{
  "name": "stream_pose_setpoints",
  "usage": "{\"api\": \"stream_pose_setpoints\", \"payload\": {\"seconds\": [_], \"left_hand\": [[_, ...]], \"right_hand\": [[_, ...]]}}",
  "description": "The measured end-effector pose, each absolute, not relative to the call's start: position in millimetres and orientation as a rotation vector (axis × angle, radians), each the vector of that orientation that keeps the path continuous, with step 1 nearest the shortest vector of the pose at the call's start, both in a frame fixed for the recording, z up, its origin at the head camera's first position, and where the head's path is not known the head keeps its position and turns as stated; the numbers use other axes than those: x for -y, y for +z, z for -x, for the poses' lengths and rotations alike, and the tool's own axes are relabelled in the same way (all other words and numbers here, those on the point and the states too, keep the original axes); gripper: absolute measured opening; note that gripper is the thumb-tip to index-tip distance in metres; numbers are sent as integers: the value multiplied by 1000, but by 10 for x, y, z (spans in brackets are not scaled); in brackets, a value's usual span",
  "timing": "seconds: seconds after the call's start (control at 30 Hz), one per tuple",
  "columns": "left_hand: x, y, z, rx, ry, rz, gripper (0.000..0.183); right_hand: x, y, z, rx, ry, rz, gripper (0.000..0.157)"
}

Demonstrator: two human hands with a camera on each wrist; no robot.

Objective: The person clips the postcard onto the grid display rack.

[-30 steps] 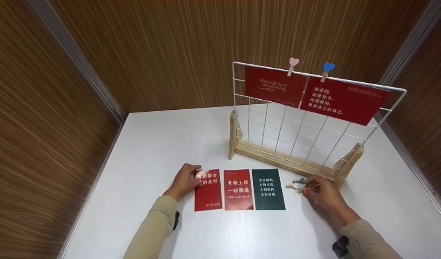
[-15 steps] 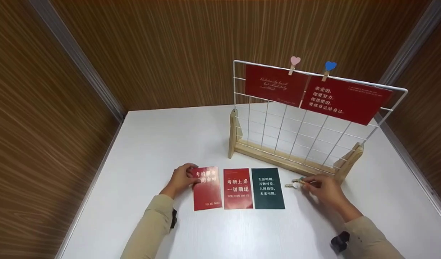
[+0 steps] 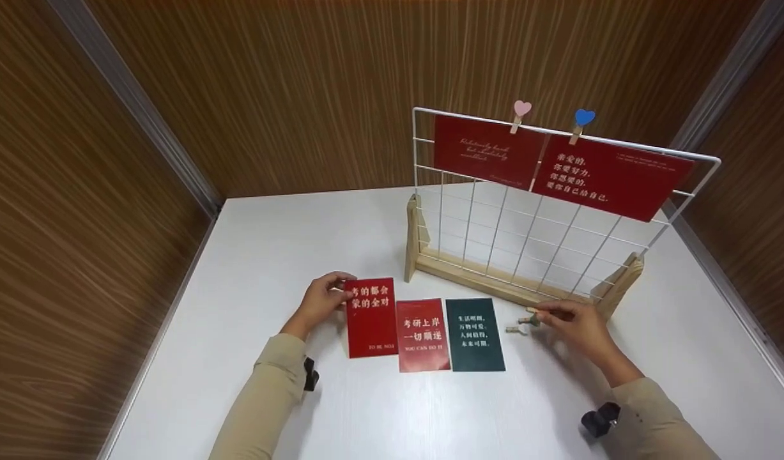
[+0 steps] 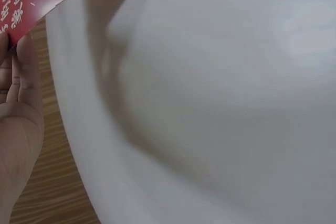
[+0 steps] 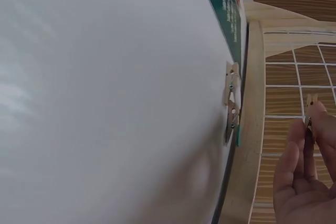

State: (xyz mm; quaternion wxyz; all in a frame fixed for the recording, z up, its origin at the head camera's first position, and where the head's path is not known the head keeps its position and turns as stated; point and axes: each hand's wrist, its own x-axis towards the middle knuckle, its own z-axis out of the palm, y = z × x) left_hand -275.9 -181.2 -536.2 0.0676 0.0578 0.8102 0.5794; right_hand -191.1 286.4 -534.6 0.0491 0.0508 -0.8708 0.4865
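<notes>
My left hand (image 3: pixel 322 298) pinches the left edge of a red card (image 3: pixel 372 326) with white Chinese characters, held up a little off the white table; in the left wrist view its corner sits between thumb and fingers. My right hand (image 3: pixel 576 326) pinches a small wooden clothespin (image 5: pixel 311 102) between thumb and fingertips, near the foot of the grid rack. Two more clothespins, one a green-heart clothespin (image 3: pixel 531 320) and one a white-heart clothespin (image 3: pixel 515 330), lie on the table by that hand. A second red card (image 3: pixel 423 345) and a dark green card (image 3: pixel 476 354) lie side by side.
Behind the cards stands a white wire grid (image 3: pixel 522 220) on a wooden base (image 3: pixel 481 275). Two red cards hang from its top, the left card (image 3: pixel 481 144) under a pink-heart clothespin (image 3: pixel 521 114), the right card (image 3: pixel 622 176) under a blue-heart clothespin (image 3: pixel 581 121). Wood-grain panels surround the table.
The left hand has lifted the red card and moved it slightly away from me. The right hand has picked up a clothespin and raised it from beside the other two.
</notes>
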Motion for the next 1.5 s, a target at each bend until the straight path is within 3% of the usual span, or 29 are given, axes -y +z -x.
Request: {"api": "stream_pose_setpoints", "payload": {"seconds": [0.57, 1.5], "left_hand": [[1376, -5097, 2887, -2321, 1828, -368, 27], [384, -4804, 3006, -2277, 1786, -677, 28]], "right_hand": [[-2782, -5161, 1967, 2447, 1678, -112, 33], [-2566, -4638, 1974, 1984, 1857, -18, 27]]}}
